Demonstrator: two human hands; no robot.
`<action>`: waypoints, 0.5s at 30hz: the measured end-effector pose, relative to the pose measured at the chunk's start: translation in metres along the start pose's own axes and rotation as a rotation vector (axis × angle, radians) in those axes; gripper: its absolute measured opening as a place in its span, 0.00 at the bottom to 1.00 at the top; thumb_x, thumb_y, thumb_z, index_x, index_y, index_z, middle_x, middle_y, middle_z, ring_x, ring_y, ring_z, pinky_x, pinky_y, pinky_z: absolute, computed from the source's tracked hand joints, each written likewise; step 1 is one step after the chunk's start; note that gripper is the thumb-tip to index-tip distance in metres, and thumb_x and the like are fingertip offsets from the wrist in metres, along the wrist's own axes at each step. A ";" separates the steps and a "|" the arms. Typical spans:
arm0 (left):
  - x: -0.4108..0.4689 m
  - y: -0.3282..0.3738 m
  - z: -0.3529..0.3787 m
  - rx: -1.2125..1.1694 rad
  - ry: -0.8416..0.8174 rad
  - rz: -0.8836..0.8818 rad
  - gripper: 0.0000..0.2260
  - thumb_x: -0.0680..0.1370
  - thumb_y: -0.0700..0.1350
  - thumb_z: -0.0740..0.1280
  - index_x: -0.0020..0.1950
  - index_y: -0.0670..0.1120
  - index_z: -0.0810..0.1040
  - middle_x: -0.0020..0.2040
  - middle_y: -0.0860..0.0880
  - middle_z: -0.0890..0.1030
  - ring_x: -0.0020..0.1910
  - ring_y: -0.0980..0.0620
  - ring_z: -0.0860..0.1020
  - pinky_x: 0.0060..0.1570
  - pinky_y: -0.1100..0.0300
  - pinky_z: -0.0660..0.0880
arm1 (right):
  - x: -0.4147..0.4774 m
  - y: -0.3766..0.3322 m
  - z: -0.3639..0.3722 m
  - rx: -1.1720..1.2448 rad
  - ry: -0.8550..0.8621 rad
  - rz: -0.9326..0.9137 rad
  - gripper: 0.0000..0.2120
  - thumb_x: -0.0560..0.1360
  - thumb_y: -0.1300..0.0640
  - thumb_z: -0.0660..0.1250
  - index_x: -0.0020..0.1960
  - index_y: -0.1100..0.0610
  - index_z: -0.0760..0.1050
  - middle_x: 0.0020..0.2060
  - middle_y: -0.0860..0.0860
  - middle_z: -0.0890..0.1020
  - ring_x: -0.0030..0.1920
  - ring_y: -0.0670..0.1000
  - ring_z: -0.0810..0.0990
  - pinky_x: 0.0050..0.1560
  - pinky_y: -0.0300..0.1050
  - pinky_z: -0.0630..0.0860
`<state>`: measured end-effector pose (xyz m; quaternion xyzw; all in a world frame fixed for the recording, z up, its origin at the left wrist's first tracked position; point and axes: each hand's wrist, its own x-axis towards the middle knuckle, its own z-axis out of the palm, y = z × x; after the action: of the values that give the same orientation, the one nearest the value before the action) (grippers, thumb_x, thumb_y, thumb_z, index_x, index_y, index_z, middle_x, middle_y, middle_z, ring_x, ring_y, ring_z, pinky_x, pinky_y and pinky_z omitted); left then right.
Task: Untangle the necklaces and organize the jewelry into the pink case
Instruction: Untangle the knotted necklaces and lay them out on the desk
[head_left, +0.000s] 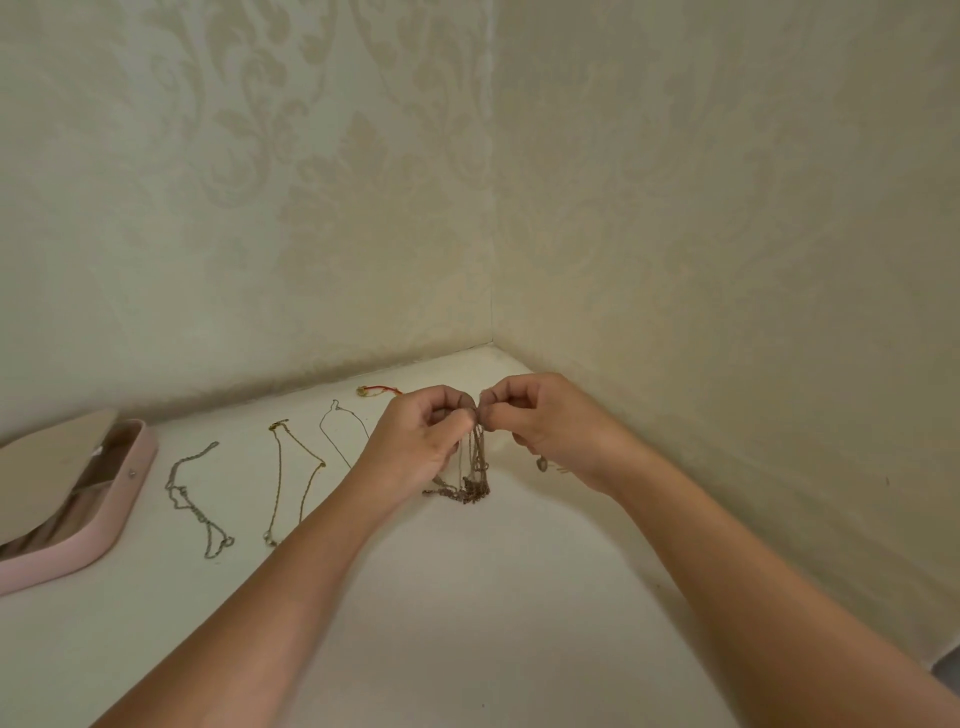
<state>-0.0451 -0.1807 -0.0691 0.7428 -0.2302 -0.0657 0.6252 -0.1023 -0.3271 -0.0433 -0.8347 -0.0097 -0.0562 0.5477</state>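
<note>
Both hands are meeting near the back corner of the white worktop (467, 597), where the two patterned walls join. The left hand (423, 431) and the right hand (540, 421) are each pinching the top of a tangled bunch of thin brownish metal chains (475, 467), with their fingertips almost touching. The bunch is hanging from the pinch and its lower loops are resting on the worktop. Holding it up this way is probably letting the strands fall straight and show where they cross.

To the left, toward the back edge, four separate pieces are lying in a row, none touching another:
- a twisted silver chain (197, 499)
- a fine gold chain (291, 478)
- a very thin dark chain (337, 436)
- a red cord bracelet (379, 389)

Spacing them out is likely keeping them from knotting again.

A small round pendant (542, 462) is lying just below the right hand. I cannot tell whether it belongs to the bunch.

The rounded pink jewellery case (124, 499) is sitting open at the worktop's left edge, ready to be filled. I cannot tell whether anything is in it.
</note>
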 end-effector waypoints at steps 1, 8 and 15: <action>0.001 0.000 -0.001 0.013 0.009 0.020 0.08 0.77 0.36 0.65 0.38 0.44 0.77 0.24 0.56 0.63 0.26 0.53 0.58 0.28 0.59 0.56 | 0.000 -0.001 -0.001 0.030 -0.007 -0.004 0.06 0.76 0.58 0.68 0.40 0.54 0.78 0.22 0.40 0.70 0.22 0.41 0.63 0.25 0.35 0.60; -0.001 0.000 0.000 0.070 -0.015 0.051 0.09 0.77 0.39 0.65 0.37 0.46 0.77 0.26 0.54 0.64 0.25 0.55 0.58 0.27 0.60 0.57 | 0.000 0.001 -0.010 0.047 -0.065 0.013 0.07 0.73 0.59 0.72 0.36 0.52 0.80 0.23 0.43 0.69 0.25 0.45 0.59 0.28 0.40 0.58; -0.003 0.005 -0.002 -0.003 -0.117 -0.010 0.13 0.80 0.41 0.63 0.35 0.45 0.75 0.29 0.51 0.64 0.24 0.58 0.58 0.26 0.63 0.54 | 0.004 0.004 -0.009 0.149 -0.045 -0.006 0.08 0.76 0.64 0.65 0.39 0.56 0.78 0.30 0.47 0.77 0.28 0.45 0.68 0.31 0.36 0.65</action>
<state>-0.0484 -0.1782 -0.0644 0.7379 -0.2625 -0.1123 0.6115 -0.0988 -0.3373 -0.0432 -0.7927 -0.0288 -0.0381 0.6078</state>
